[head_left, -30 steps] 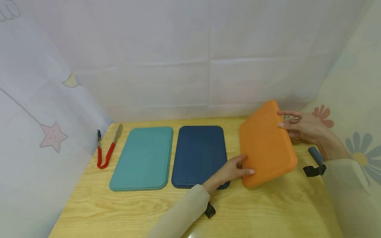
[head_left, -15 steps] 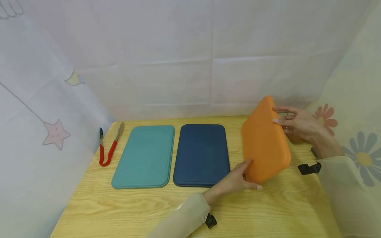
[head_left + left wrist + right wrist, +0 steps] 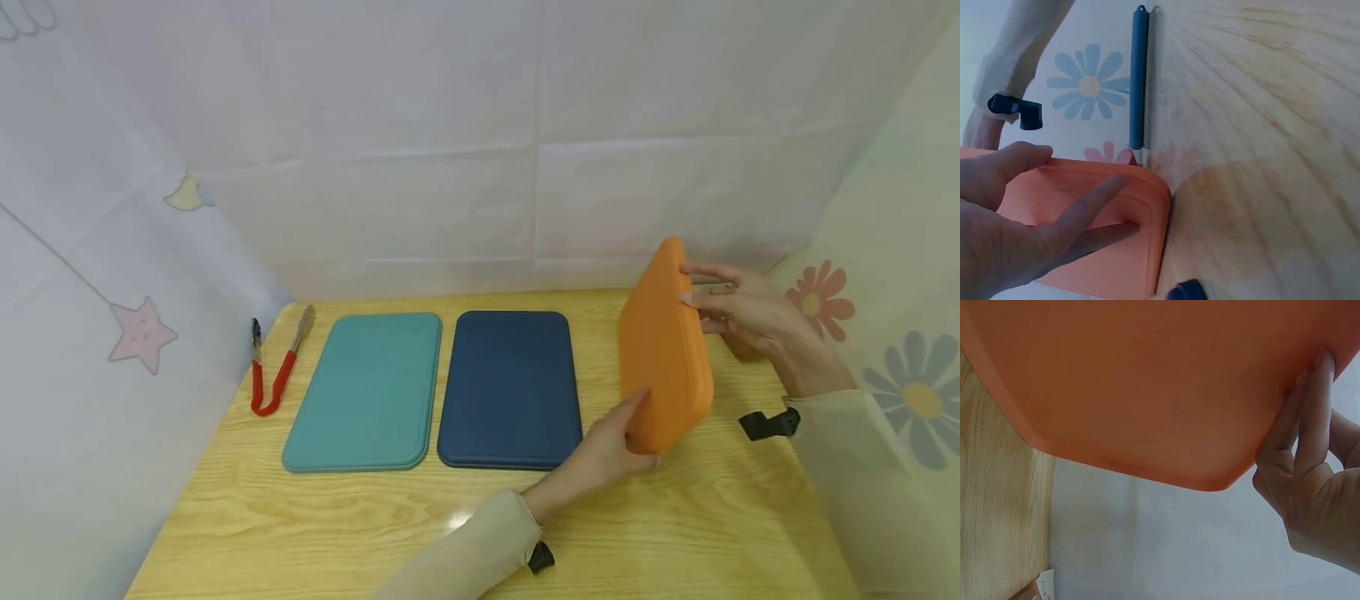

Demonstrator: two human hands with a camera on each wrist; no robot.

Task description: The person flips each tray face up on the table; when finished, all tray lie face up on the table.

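Observation:
An orange rectangular tray (image 3: 660, 358) with rounded corners stands tilted on edge at the right of the table. My left hand (image 3: 603, 450) grips its near lower part, with the thumb at the near edge and fingers against the left face. In the left wrist view, those fingers (image 3: 1088, 209) lie across the tray's surface near a corner. My right hand (image 3: 757, 312) pinches the upper right edge. Its fingers press the far face in the right wrist view, where the tray (image 3: 1147, 394) fills the upper part.
A navy tray (image 3: 510, 387) and a teal tray (image 3: 363, 392) lie flat on the wooden table (image 3: 322, 533). Red-handled tongs (image 3: 273, 379) rest at the far left. A blue rod-like handle (image 3: 1139, 78) lies at the right. Something brown (image 3: 742, 346) sits behind my right hand. Printed cloth (image 3: 405, 150) hangs behind.
The orange tray has tilted up closer to vertical, its right edge swinging leftward. My right hand has moved left with it, and my left thumb has come round the near edge.

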